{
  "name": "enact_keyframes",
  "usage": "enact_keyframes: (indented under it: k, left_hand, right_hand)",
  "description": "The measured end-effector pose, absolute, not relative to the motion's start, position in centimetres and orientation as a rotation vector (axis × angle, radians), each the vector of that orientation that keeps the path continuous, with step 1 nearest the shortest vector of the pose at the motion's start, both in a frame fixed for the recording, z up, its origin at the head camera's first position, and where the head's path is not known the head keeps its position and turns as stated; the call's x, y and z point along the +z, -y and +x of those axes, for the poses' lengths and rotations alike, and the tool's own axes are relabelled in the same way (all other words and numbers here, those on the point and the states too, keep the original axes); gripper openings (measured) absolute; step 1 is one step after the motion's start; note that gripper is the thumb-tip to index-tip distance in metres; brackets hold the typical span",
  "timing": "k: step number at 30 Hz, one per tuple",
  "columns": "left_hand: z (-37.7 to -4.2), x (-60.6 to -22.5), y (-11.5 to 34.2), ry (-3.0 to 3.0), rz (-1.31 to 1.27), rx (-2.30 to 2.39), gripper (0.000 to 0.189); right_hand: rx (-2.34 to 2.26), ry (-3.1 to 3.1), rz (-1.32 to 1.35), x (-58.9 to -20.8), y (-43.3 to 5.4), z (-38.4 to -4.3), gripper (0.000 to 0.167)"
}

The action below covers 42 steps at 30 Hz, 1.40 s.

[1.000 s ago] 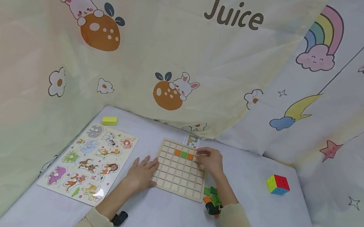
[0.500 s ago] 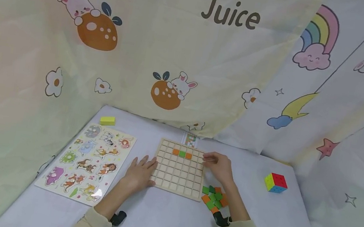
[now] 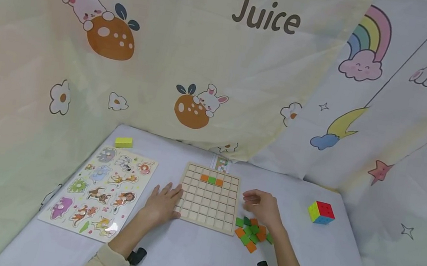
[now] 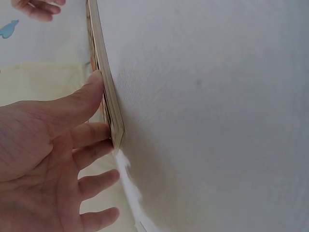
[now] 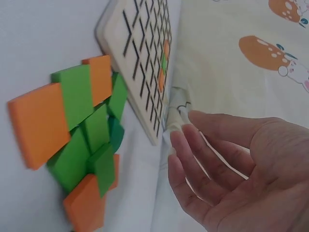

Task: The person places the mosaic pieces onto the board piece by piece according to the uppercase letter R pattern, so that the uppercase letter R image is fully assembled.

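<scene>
A square wooden grid board (image 3: pixel 207 201) lies on the white table, with two orange tiles and one green tile (image 3: pixel 212 180) set in a row near its far side. At its left edge rests my left hand (image 3: pixel 162 203), fingers spread; the left wrist view shows the thumb and fingertips touching the board's side (image 4: pixel 110 96). My right hand (image 3: pixel 264 208) hovers just off the board's right side with loosely bent fingers and nothing between them. Below it lies a pile of loose orange and green tiles (image 3: pixel 251 231), seen closely in the right wrist view as flat squares (image 5: pixel 77 96).
A puzzle board with animal pieces (image 3: pixel 102 192) lies to the left, and a yellow block (image 3: pixel 123 142) sits behind it. On the right stands a colourful puzzle cube (image 3: pixel 321 212). A small printed pattern card (image 3: pixel 222 165) lies behind the grid board. Printed cloth (image 3: pixel 159 51) hangs around the table.
My right hand has drawn back from the board's upper right toward the loose tiles, uncovering the right columns and the pile. The left hand stays on the left edge. The view has shifted slightly.
</scene>
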<state>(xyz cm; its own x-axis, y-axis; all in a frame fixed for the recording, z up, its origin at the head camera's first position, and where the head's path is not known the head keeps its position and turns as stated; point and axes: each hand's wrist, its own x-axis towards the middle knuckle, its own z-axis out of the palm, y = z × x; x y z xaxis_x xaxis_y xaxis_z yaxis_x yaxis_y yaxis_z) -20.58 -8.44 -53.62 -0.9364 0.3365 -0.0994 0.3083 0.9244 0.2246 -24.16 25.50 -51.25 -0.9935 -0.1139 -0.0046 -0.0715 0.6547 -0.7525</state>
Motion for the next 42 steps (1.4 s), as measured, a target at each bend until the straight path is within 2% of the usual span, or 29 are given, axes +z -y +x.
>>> enact_keyframes:
  k: [11,26,42]
  left_hand:
    - [-20.7,-53.4,8.6,-2.949,0.492,0.327,0.078]
    - [-20.5,-53.3,8.3,-2.967,0.51,0.311,0.078]
    - [-20.5,-53.2,8.3,-2.963,0.515,0.27,0.077]
  right_hand:
    - [-1.172,-2.798,-0.146,-53.0,-26.3,-22.0,0.033]
    - [-1.116,-2.851,-0.119,-54.5,-26.8,-21.5,0.033]
    - [-1.185,-2.781,-0.078,-53.2,-27.8,-23.5,0.032]
